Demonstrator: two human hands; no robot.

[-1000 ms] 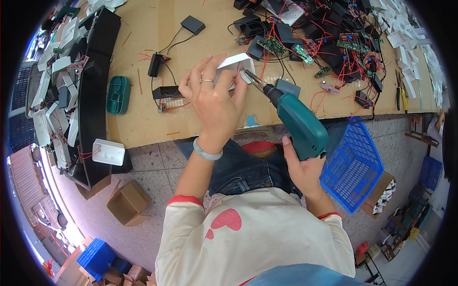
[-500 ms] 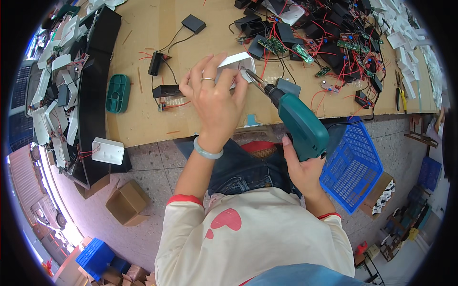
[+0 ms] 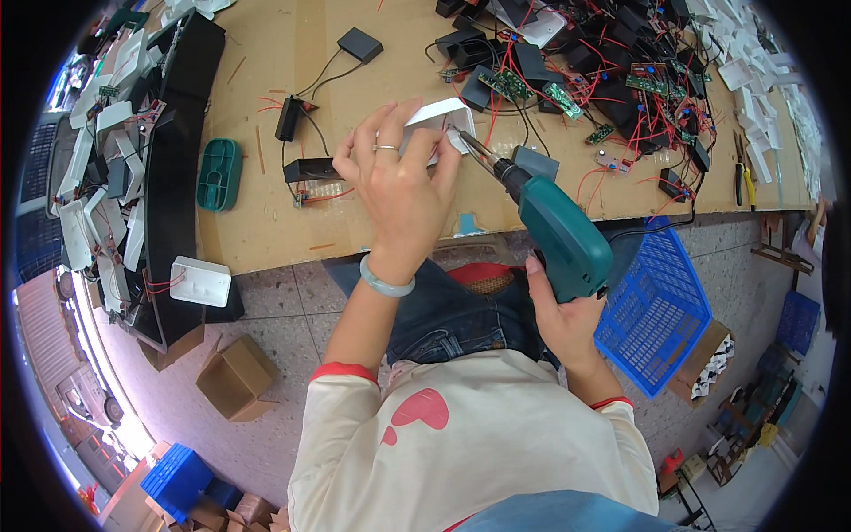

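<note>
Cardboard-covered worktop (image 3: 275, 213) | left hand (image 3: 399, 182) holds white case (image 3: 448, 111), inward of front edge | right hand (image 3: 567, 324) grips green drill (image 3: 567, 235) | if case shifts, slanted bit (image 3: 479, 147) could slip, nicking fingers (image 3: 423, 151)

My tabletop (image 3: 266, 238): tan, bearing my green tray (image 3: 218, 175)
Circuit boards (image 3: 562, 100): heaped right of that tray
Pliers (image 3: 740, 180): right of it, farther

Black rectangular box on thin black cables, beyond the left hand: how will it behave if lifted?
The box looks stiff: flat faces, crisp edges. The cables curve loosely, so they're probably floppy and may tug the black rectangular piece they seem to reach. Flat sides suggest no rolling.
</note>
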